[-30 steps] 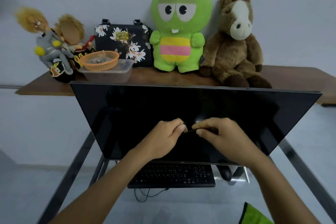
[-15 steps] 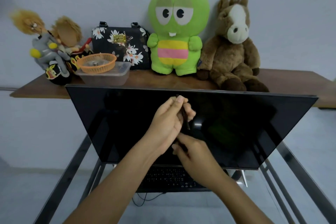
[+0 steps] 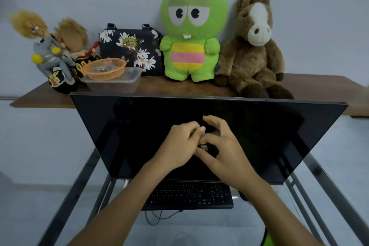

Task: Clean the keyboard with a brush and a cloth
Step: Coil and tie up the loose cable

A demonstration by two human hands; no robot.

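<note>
In front of the dark monitor (image 3: 123, 130), my left hand (image 3: 177, 146) and my right hand (image 3: 229, 152) meet at the fingertips. Between them they pinch a small dark brush (image 3: 206, 147) with a short metal band; most of it is hidden by the fingers. My left hand's fingers are curled closed, while my right hand's index finger is raised and bent. Below the hands, the black keyboard (image 3: 189, 193) lies on the glass desk. A corner of green cloth (image 3: 268, 239) shows at the bottom right edge.
A black mouse (image 3: 242, 196) peeks out to the right of the keyboard, behind my right forearm. The desk's metal frame (image 3: 79, 181) runs down both sides. The wooden shelf (image 3: 179, 88) behind holds plush toys, a floral bag (image 3: 129, 50) and an orange basket (image 3: 103, 69) on a plastic tub.
The brush stood upright in my left hand with my right hand beneath it; now both hands sit level and close together, the brush low between them. The view has tilted down slightly.
</note>
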